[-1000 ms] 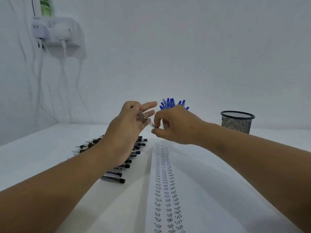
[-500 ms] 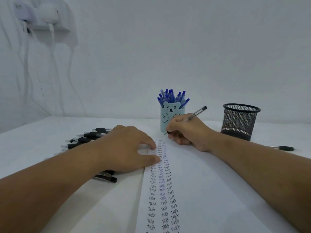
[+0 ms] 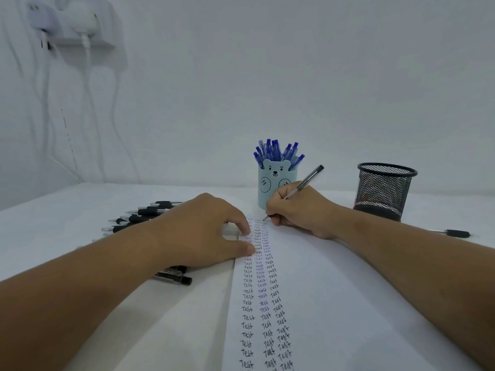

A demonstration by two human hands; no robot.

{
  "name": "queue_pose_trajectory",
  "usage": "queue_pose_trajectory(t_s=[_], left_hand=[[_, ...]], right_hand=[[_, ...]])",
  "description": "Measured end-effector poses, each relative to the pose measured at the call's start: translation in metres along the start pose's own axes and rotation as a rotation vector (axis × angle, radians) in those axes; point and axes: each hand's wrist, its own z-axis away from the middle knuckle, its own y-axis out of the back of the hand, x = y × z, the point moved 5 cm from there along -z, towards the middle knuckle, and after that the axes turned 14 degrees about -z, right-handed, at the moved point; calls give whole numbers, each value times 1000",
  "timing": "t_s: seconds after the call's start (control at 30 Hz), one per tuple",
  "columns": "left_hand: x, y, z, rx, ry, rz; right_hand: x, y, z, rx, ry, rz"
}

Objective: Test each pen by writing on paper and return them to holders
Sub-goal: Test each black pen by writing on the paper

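Running up from the bottom edge, the white paper (image 3: 334,303) carries three columns of the handwritten word "Test" (image 3: 261,303) that climb toward the hands. On its left border rests the left hand (image 3: 203,231), palm down, fingers loosely bent, with the thumb and a fingertip pressing the sheet flat and nothing held in it. Under and beyond that forearm lies a row of black pens (image 3: 150,212) on the white table (image 3: 67,210), side by side; two more of them poke out nearer the camera beside the wrist. Just past the left hand, the right hand (image 3: 302,212) pinches a clear pen with a black cap on its rear end (image 3: 302,184) between thumb and fingers, its tip set down at the top of the written columns and its shaft tilted up and to the right. A single black pen (image 3: 452,232) lies on the table beyond the right forearm. Farther back stands a pale blue bear-faced holder (image 3: 277,183) crowded with blue pens (image 3: 276,152), and to its right a black mesh holder (image 3: 384,190), whose contents cannot be made out through the mesh. High on the wall at the left, white plugs (image 3: 80,20) sit in a socket with cables hanging down.
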Motion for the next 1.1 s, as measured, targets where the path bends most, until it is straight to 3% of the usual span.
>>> queue_pose_trajectory(t_s=[0.23, 1.1], left_hand=[[-2, -2, -1, -20, 2, 20], [-3, -5, -1, -22, -5, -1]], right_hand=[[1, 1, -1, 21, 22, 102], [1, 2, -1, 41, 41, 117]])
